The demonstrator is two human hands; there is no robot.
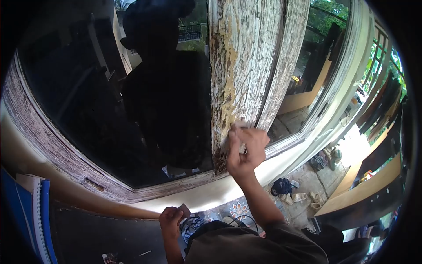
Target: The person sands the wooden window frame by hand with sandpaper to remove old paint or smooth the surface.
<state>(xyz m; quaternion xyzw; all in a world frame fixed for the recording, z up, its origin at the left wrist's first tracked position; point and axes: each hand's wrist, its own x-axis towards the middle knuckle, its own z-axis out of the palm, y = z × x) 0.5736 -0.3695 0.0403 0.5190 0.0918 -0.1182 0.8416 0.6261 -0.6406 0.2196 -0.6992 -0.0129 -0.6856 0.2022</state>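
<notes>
My right hand [248,147] is closed and pressed against the lower part of a weathered wooden window post [246,57]. Whatever its fingers grip is mostly hidden and blurred; only a pale edge shows at the fingertips. White paint on the post is worn and flaking, and a yellowish-tan strip [229,75] runs down its left side. Lower down, my left hand [170,218] pinches a small brown flat piece of sandpaper [185,211], away from the window frame. Dark window glass [167,110] lies left of the post and reflects a person's silhouette.
A dark tabletop [110,233] lies below the window at left, with a spiral notebook [41,215] at its edge. Dark cloth [281,187] and shoes [314,198] lie on the tiled floor at right. Long wooden boards [360,196] stand beyond them.
</notes>
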